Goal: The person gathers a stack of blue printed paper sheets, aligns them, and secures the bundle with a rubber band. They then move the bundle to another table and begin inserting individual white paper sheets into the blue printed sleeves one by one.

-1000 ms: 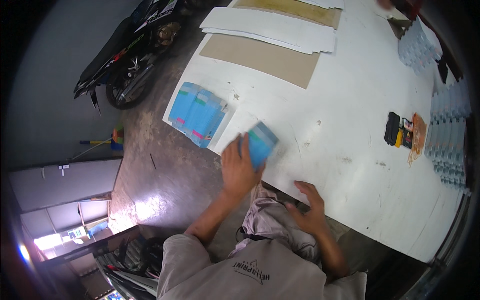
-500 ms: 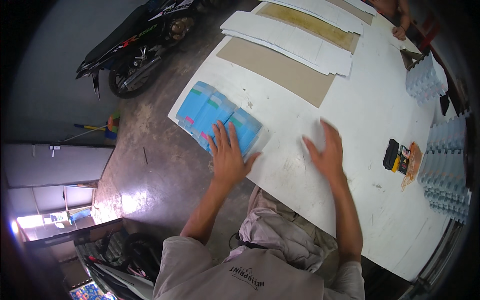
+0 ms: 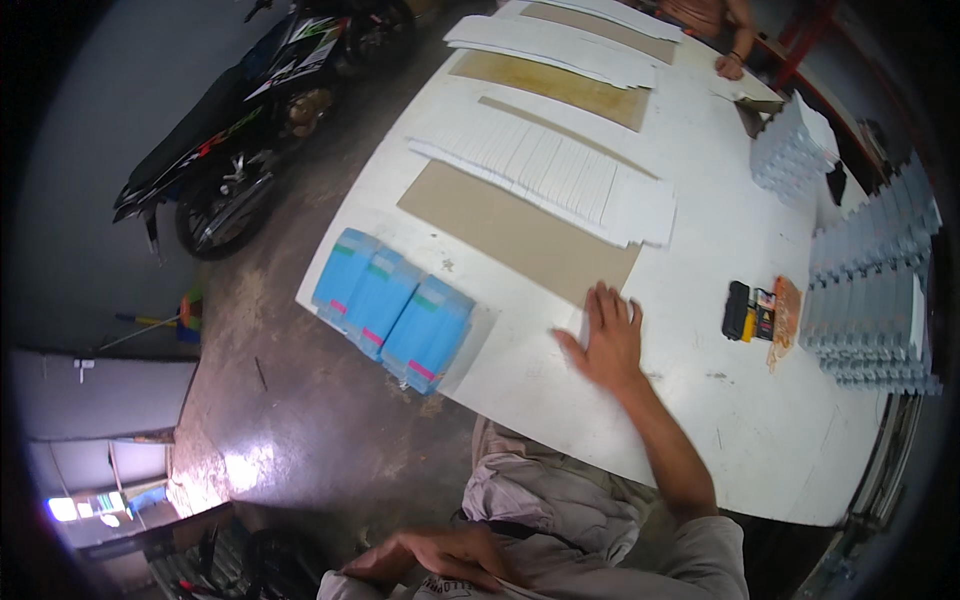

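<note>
My right hand (image 3: 612, 345) is over the white table by the near edge of a grey-brown board (image 3: 500, 228), fingers spread and nothing in them. Down against my shirt, my left hand (image 3: 455, 553) is bent in front of my chest; its fingertips are hard to make out. Three blue bundles with pale, see-through ends and small pink and green marks (image 3: 430, 330) lie side by side at the table's left corner, touched by neither hand. Beyond the board, a fanned row of white paper sheets (image 3: 550, 170) lies across the table.
More white sheets (image 3: 560, 50) and a yellowish board (image 3: 550, 88) lie farther back. Tall stacks of pale notched pieces (image 3: 865, 320) line the right side, near a black case (image 3: 737, 311) and an orange bag (image 3: 785, 315). Another person's hand (image 3: 730, 67) rests at the far edge. A motorcycle (image 3: 225, 150) stands left.
My left hand has left the blue bundles and drawn back to my chest. My right hand is now beside the grey-brown board. The whole view has shifted.
</note>
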### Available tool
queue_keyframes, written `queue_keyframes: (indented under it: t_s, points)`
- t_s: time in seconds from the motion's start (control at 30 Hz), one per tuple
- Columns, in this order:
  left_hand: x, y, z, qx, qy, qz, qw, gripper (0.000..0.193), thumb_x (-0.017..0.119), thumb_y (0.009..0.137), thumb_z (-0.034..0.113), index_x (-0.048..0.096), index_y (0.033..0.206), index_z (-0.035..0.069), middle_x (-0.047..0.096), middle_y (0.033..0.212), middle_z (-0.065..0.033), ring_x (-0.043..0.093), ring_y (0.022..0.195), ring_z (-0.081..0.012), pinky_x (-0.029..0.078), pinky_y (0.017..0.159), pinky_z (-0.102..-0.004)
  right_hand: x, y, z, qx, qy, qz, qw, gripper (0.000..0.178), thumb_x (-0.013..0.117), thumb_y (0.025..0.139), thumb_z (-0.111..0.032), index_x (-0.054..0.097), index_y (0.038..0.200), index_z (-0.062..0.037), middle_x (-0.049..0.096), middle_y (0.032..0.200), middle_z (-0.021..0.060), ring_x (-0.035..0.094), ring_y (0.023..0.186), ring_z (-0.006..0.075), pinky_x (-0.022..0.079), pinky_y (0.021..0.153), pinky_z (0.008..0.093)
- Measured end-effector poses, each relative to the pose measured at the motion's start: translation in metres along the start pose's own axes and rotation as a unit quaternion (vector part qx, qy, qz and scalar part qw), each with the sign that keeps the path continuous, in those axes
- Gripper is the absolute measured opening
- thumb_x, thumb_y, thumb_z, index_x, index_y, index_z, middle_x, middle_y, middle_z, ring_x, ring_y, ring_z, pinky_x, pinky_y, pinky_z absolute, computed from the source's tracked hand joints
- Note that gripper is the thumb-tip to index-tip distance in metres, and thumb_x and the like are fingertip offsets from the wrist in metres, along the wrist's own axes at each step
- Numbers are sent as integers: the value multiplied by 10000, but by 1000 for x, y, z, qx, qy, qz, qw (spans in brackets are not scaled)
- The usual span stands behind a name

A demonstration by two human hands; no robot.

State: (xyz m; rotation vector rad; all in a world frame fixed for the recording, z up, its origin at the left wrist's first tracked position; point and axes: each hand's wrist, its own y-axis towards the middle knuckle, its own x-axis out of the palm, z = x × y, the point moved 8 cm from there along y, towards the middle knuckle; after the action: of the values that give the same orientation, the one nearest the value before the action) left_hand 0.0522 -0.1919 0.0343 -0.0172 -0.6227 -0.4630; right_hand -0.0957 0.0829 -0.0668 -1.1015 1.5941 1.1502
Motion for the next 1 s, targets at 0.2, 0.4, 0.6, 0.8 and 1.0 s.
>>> queue_keyframes:
  t_s: [0.2, 0.4, 0.6, 0.8, 1.0]
  points:
    - [-121, -41, -26, -8, -52, 525, 850, 376, 610, 1065, 170, 608, 1383, -31, 697, 1281, -111, 636, 1192, -207, 499, 1038, -342, -24, -92, -42, 59, 10, -34, 998, 827, 663, 935, -560, 576, 1321, 166, 515, 1413, 349, 520, 1214, 467, 353, 1065, 595]
    - [-191, -26, -11, 127, -39, 750, 648, 582, 599, 1029, 177, 406, 1548, -4, 502, 1506, -170, 513, 1378, -267, 412, 1163, -444, -73, -18, 52, 100, 120, 142, 977, 485, 711, 948, -298, 650, 1245, 80, 686, 1165, 268, 625, 1113, 439, 430, 1029, 545]
    - [-221, -6, -2, 161, -87, 783, 595, 677, 673, 992, 256, 393, 1549, -7, 525, 1446, -153, 518, 1293, -252, 452, 1058, -411, -22, 41, 189, 321, 140, -22, 937, 612, 641, 995, -450, 627, 1306, 77, 706, 1126, 261, 671, 1086, 410, 527, 956, 468]
    - [-247, -34, -3, 43, -22, 793, 607, 606, 732, 978, 203, 453, 1451, -53, 634, 1216, -123, 574, 1156, -191, 434, 981, -296, -18, 10, 185, 291, 297, -97, 904, 481, 523, 1015, -386, 677, 1271, -10, 696, 1187, 280, 657, 1167, 409, 505, 1005, 470]
    - [-254, -28, 0, 148, 230, 777, 567, 291, 733, 979, 81, 576, 1185, -52, 656, 1108, -106, 607, 1015, -162, 487, 910, -292, -36, -78, 191, 318, 382, -8, 868, 267, 651, 903, -98, 730, 1118, 39, 742, 889, 121, 666, 836, 172, 522, 794, 310]
